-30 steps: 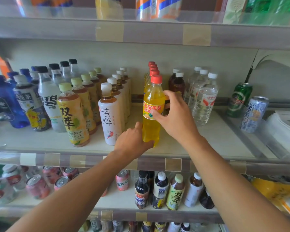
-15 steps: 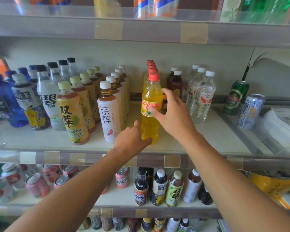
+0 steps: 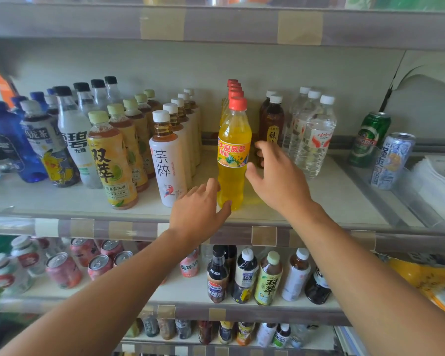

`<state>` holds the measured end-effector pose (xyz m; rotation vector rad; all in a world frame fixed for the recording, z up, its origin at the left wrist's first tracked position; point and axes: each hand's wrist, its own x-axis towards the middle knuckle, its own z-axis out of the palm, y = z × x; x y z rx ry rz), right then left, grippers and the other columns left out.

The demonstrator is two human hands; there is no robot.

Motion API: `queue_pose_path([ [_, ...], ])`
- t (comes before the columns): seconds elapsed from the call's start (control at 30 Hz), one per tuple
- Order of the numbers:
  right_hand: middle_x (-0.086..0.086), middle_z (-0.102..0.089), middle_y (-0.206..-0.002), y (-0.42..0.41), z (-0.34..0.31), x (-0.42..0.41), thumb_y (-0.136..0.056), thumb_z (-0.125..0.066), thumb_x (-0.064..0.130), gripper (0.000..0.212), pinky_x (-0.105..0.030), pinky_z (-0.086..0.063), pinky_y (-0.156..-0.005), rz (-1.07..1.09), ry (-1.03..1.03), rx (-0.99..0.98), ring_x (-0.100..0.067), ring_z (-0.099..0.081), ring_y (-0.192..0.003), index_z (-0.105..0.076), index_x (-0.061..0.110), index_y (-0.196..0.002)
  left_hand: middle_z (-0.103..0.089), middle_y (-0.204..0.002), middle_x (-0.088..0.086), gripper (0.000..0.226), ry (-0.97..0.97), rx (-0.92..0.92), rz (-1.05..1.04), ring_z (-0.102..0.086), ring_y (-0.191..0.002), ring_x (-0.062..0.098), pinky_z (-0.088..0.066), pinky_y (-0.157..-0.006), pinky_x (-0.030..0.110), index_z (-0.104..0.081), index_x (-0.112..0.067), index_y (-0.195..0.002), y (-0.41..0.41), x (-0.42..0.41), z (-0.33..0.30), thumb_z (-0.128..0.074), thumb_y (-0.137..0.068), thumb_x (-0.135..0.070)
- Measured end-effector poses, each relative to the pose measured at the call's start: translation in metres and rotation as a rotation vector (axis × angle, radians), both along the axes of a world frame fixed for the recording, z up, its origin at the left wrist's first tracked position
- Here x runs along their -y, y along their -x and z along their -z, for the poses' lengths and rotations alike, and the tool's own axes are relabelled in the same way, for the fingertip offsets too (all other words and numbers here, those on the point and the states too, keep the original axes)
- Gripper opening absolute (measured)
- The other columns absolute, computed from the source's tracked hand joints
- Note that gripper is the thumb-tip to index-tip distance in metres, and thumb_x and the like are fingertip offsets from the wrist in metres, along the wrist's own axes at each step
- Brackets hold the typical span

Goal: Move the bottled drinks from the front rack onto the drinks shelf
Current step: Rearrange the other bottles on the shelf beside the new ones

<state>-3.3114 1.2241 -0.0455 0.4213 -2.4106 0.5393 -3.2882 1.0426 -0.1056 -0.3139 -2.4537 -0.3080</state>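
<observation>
I had just let go: my left hand (image 3: 199,210) and right hand (image 3: 275,176) hung spread beside the yellow bottle (image 3: 233,155), which stood upright on the shelf (image 3: 319,199), apparently placed.

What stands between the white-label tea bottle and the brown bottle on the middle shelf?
In the head view, the yellow pineapple drink stands between the white-label tea bottle and the brown bottle, heading its red-capped row.
</observation>
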Motion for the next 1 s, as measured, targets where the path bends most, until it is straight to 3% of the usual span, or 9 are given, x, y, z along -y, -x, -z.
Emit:
queue_pose_path([
  [0.1,-0.007,-0.058,-0.117,0.003,0.004,-0.007,-0.096,-0.05,0.03,0.034,-0.032,-0.04,-0.065,0.152,-0.154,-0.011,-0.028,-0.06,-0.101,-0.053,0.012,-0.124,-0.065,-0.081,-0.003,0.025,0.135,-0.17,0.167,-0.065,-0.072,0.022,-0.046,-0.058,0.03,-0.058,-0.018,-0.101,-0.001,-0.014,0.007,-0.053,-0.09,-0.04],
  [0.23,-0.009,-0.059,-0.109,0.017,0.012,-0.018,-0.093,-0.054,0.029,0.029,-0.037,-0.048,-0.066,0.268,-0.202,0.008,-0.03,-0.061,-0.097,-0.055,0.009,-0.115,-0.065,-0.078,-0.002,0.021,0.218,-0.175,0.161,-0.065,-0.068,0.021,-0.046,-0.051,0.028,-0.062,-0.017,-0.094,0.002,-0.044,0.012,-0.067,-0.082,-0.033],
  [0.47,-0.012,-0.061,-0.108,0.049,0.031,-0.035,-0.091,-0.061,0.027,0.032,-0.031,-0.037,-0.064,0.309,-0.016,0.103,-0.034,-0.064,-0.095,-0.053,0.009,-0.116,-0.063,-0.072,-0.004,0.017,0.268,-0.141,0.121,-0.064,-0.064,0.019,-0.04,-0.045,0.025,-0.063,-0.02,-0.085,0.013,-0.071,0.018,-0.061,-0.078,-0.035],
  [0.73,-0.015,-0.061,-0.115,0.109,0.04,-0.034,-0.092,-0.061,0.04,0.046,-0.036,-0.048,-0.076,0.297,0.301,0.244,-0.036,-0.063,-0.103,-0.049,0.005,-0.121,-0.06,-0.068,-0.007,0.022,0.174,-0.144,0.113,-0.062,-0.058,0.015,-0.031,-0.038,0.024,-0.061,-0.022,-0.079,0.029,-0.093,0.027,-0.045,-0.08,-0.036],
  [1.0,-0.021,-0.053,-0.127,0.153,0.054,-0.028,-0.09,-0.066,0.039,0.06,-0.042,-0.048,-0.089,0.298,0.333,0.296,-0.039,-0.056,-0.115,-0.042,0.001,-0.129,-0.057,-0.066,-0.006,0.026,0.142,-0.168,0.106,-0.06,-0.053,0.015,-0.027,-0.038,0.021,-0.059,-0.022,-0.077,0.035,-0.1,0.029,-0.04,-0.082,-0.04],
])
